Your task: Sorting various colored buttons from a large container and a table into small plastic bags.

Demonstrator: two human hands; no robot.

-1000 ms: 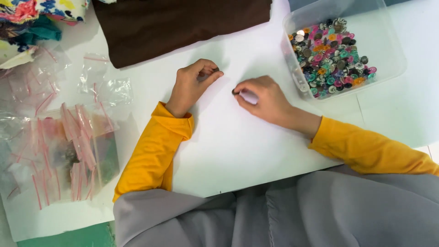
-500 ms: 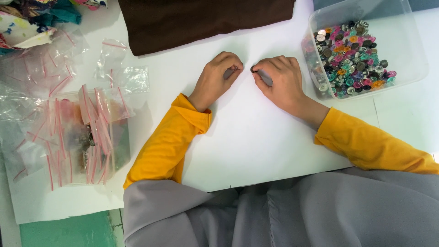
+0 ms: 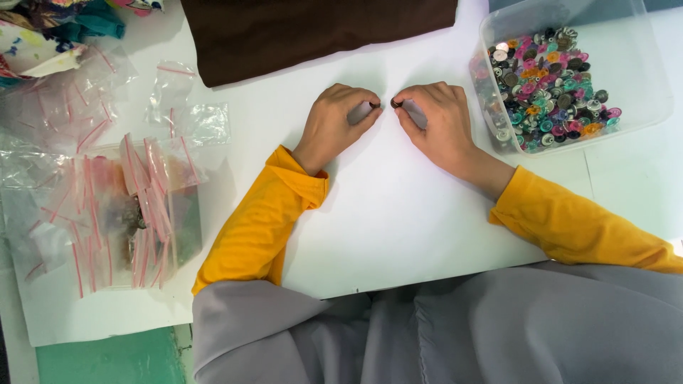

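Dark button [image 3: 395, 103], hands now closer

My left hand [image 3: 340, 117] and my right hand [image 3: 435, 121] now sit closer together on the white table [image 3: 398, 213] than a second ago; then a clear gap lay between them, now the fingertips nearly meet. My right hand now pinches a small dark button [image 3: 395, 103] at its fingertips, turned toward my left hand. Both hands lie nearer the brown cloth [image 3: 313, 32] at the table's far edge than before.
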